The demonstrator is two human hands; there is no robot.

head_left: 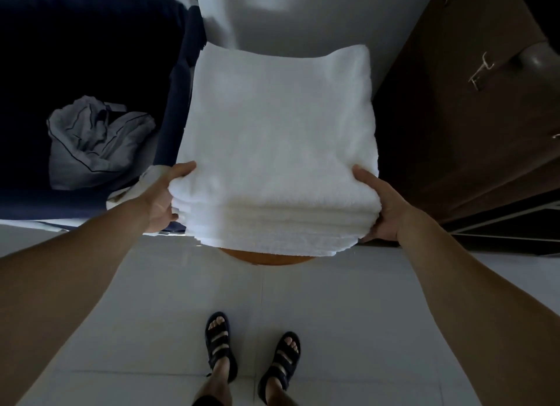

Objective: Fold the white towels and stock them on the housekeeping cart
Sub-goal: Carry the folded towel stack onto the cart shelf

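Item 1: towel stack, white terry, several folded layers squared one upon another. It is held at mid-frame in front of the person. Its near lower edge overhangs the rim of a round wooden surface, orange-brown, of which only a thin arc shows. Whether the stack rests on it or hangs clear of it cannot be told.

Item 2: left grip, bare, at the stack's near left corner. The thumb lies over the top layer and the fingers curl under the bottom one, clamping the layers between.

Item 3: right grip, bare, at the near right corner. The thumb presses on the top edge and the fingers go out of sight beneath the stack, so it too clamps the layers.

Item 4: grey cloth, crumpled, with dark piping, lying on a dark blue cover to the left of the stack. Bed or sofa cannot be told.

Item 5: brown cabinet, wooden, to the right of the stack, with metal handles.

Item 6: floor, pale tiles, with 2 feet in black strapped sandals below the stack.
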